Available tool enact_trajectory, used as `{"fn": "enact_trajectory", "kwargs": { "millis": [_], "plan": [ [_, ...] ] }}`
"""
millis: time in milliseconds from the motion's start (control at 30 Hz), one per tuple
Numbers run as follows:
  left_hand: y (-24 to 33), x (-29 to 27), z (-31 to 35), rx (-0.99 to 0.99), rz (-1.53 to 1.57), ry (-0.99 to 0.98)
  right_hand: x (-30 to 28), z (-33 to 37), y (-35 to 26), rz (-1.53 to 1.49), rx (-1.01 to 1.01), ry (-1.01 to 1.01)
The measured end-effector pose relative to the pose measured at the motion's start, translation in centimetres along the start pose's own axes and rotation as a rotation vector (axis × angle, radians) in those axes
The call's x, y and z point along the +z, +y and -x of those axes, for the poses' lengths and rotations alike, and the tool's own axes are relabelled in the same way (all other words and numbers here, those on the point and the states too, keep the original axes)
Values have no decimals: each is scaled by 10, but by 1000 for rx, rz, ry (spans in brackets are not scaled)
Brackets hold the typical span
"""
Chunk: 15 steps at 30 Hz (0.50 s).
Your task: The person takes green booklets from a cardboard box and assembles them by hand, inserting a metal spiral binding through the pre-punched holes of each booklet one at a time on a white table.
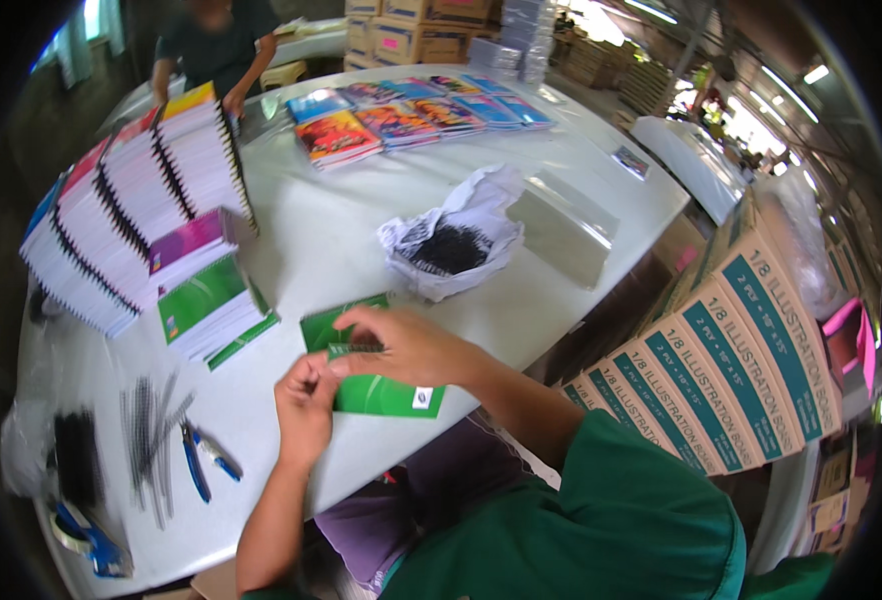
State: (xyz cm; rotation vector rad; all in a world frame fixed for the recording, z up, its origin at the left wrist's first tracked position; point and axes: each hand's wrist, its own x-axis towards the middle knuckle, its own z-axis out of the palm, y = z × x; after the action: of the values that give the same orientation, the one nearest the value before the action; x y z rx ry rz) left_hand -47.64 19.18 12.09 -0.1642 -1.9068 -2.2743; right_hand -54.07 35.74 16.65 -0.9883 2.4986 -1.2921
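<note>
Green notebook (391, 397) sits near the desk's (306, 235) front edge, pinched between my left grip (304, 405) and right grip (411, 345); I see bare room leftward.

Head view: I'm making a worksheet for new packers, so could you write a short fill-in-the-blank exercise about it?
1. The left hand and right hand meet over a notebook cover coloured ____.
2. The pliers lie to the ____ of both hands.
3. The crumpled wrapper is white, while the pile of small pieces inside it is ____.

Missing words: green; left; black.
</note>
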Motion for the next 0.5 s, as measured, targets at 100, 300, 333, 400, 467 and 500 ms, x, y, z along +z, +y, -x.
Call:
{"fn": "enact_trajectory", "kwargs": {
  "millis": [100,300,333,400,467,500],
  "plan": [
    [-3,-7,-6,-134,-133,16,8,5,20,-235,21,180],
    [-12,-3,-7,-114,114,-38,4,11,5,-67,109,107],
    [-14,-5,-7,-101,116,-30,9,13,8,-71,40,91],
    [-17,-7,-10,-72,132,-7,11,8,5,3,32,-19],
    [-18,-7,-9,-62,138,-12,4,7,-3,172,186,-213],
    [-18,-6,-7,-67,135,-27,4,4,0,115,180,-280]
  ]
}}
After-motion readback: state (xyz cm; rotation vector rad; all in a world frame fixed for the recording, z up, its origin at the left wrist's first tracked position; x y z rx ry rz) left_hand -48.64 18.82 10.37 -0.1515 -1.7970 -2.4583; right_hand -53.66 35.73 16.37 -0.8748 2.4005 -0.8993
